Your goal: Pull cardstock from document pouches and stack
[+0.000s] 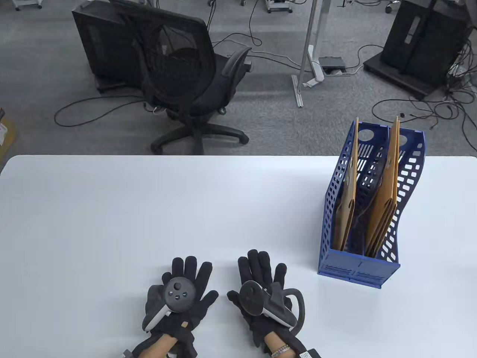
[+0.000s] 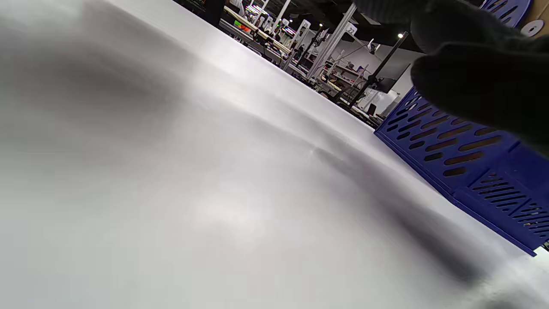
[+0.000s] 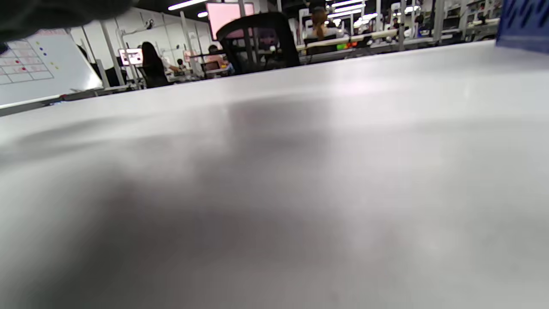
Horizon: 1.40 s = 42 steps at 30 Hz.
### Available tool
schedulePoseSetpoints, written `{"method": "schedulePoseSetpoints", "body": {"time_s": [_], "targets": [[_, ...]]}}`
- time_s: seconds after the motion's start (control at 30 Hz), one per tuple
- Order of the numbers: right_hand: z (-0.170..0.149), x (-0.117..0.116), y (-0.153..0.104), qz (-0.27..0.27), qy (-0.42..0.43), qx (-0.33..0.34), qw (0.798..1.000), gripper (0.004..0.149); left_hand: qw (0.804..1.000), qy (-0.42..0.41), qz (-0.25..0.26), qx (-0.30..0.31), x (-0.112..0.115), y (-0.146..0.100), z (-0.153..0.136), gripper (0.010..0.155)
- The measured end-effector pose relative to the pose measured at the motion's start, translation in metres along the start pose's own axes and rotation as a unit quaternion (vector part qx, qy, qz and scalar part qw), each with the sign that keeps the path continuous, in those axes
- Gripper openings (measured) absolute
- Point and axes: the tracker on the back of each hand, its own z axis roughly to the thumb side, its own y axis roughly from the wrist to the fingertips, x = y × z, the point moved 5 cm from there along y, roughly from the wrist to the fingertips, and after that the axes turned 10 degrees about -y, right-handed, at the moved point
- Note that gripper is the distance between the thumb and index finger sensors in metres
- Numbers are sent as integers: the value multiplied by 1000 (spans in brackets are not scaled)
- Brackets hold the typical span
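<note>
A blue perforated file holder stands on the white table at the right. Several brown document pouches stand upright in its two slots, one group at the left wall. My left hand lies flat, palm down, fingers spread, near the table's front edge. My right hand lies flat beside it, left of the holder. Both hands hold nothing. The holder also shows in the left wrist view behind my dark glove fingers. A blue corner of the holder shows in the right wrist view.
Beyond the table's far edge stand a black office chair, a metal stand leg and black cabinets, with cables on the floor.
</note>
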Motion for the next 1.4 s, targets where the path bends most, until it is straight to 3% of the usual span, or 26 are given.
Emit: {"method": "schedulePoseSetpoints", "body": {"time_s": [0.2,0.3,0.43,0.53,0.67,0.77,0.93,1.17,1.3,1.4], "targets": [[-1,3,0,-11,5,1,1000,81,1000,-6,4,7,-1,-1,1,71],[-6,20,-3,-55,21,-2,998,82,1000,-5,3,13,-1,-1,3,71],[-25,85,-24,-205,102,-8,973,85,1000,-3,6,14,-1,-2,3,71],[-52,150,-42,-330,121,-35,935,87,1000,-11,7,11,-2,-2,1,71],[-92,213,-52,-424,77,-115,895,88,1000,-5,5,13,-2,-4,3,71],[-123,237,-49,-464,92,-161,866,86,1000,-4,7,16,-4,-4,3,71],[-158,232,-39,-431,112,-228,866,85,1000,-8,1,17,-3,-4,3,71],[-192,197,-29,-405,199,-265,852,85,1000,-9,0,21,-3,-4,3,71],[-201,179,-22,-392,227,-270,850,77,1000,-14,-3,21,-3,-4,3,71],[-206,172,-22,-394,240,-280,842,60,1000,-13,-8,22,-2,-4,3,71]]}}
